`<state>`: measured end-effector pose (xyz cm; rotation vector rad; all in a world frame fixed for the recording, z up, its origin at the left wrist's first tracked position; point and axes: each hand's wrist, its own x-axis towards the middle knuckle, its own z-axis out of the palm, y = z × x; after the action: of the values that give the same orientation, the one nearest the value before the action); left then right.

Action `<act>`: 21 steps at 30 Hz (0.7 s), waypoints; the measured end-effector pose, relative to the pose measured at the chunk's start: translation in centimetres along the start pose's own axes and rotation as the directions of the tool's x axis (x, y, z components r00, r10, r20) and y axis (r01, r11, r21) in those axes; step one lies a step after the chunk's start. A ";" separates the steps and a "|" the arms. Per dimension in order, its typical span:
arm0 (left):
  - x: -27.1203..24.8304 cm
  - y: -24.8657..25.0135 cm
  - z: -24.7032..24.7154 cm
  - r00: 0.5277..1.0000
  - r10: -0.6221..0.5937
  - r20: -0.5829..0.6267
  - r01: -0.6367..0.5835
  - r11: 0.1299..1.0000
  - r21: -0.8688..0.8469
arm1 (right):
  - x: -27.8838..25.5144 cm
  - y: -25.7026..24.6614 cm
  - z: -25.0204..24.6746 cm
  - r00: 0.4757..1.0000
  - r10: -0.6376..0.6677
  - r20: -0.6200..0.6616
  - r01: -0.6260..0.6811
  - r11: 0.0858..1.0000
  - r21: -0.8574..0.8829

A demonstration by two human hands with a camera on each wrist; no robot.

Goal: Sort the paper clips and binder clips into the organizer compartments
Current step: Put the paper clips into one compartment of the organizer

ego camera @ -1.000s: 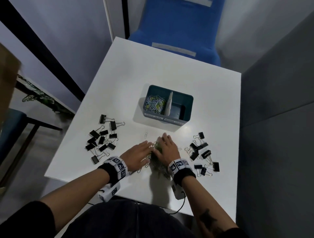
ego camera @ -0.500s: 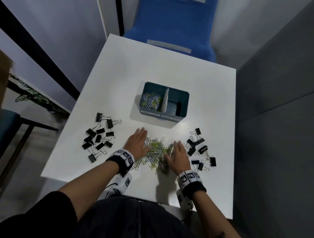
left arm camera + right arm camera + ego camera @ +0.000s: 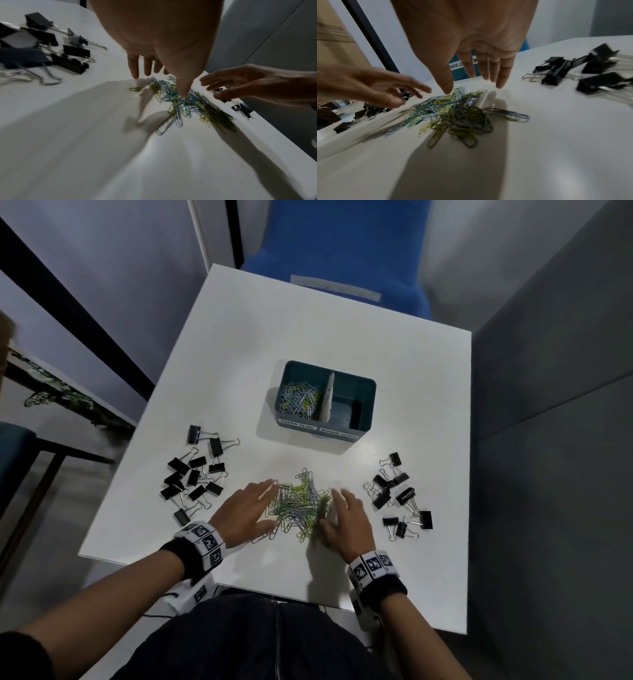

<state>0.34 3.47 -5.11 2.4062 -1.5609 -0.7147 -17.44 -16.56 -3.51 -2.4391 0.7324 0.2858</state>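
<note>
A heap of coloured paper clips (image 3: pixel 301 505) (image 3: pixel 185 104) (image 3: pixel 452 113) lies on the white table (image 3: pixel 342 344) between my two hands. My left hand (image 3: pixel 248 510) (image 3: pixel 154 70) is at its left edge, fingers straight, thumb touching the heap. My right hand (image 3: pixel 344 517) (image 3: pixel 476 75) is at its right edge, fingers straight, holding nothing. The teal organizer (image 3: pixel 366 390) stands beyond the heap; its left compartment holds paper clips (image 3: pixel 300 402), its right one looks empty. Black binder clips lie in a left group (image 3: pixel 195 474) and a right group (image 3: pixel 399 496).
A blue chair (image 3: pixel 337 254) stands behind the table's far edge. A grey partition (image 3: pixel 555 405) runs along the right side. A cardboard box (image 3: pixel 332 37) shows at the left in the right wrist view. The table's near edge lies just behind my wrists.
My hands, pressed together over the paper clips a second ago, have spread apart to either side, uncovering the heap. The camera view has shifted slightly.
</note>
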 end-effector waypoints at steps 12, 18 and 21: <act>0.9 1.9 0.1 0.965 -0.188 0.181 0.233 0.933 -0.275 | -0.1 -1.0 1.1 0.986 0.126 0.109 -0.139 0.983 0.124; 1.4 2.4 -1.3 0.977 -0.204 0.064 0.210 0.969 -0.129 | 0.4 -1.3 0.0 0.986 0.108 0.123 -0.117 0.991 0.066; 1.4 2.6 -1.0 0.965 -0.240 0.108 0.241 0.971 0.009 | 0.2 -1.0 0.4 0.977 0.106 0.182 -0.089 0.991 -0.099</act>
<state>-0.76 1.04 -3.59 2.6228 -1.3125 -0.9055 -16.71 -15.72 -3.40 -2.4220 0.7718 0.5909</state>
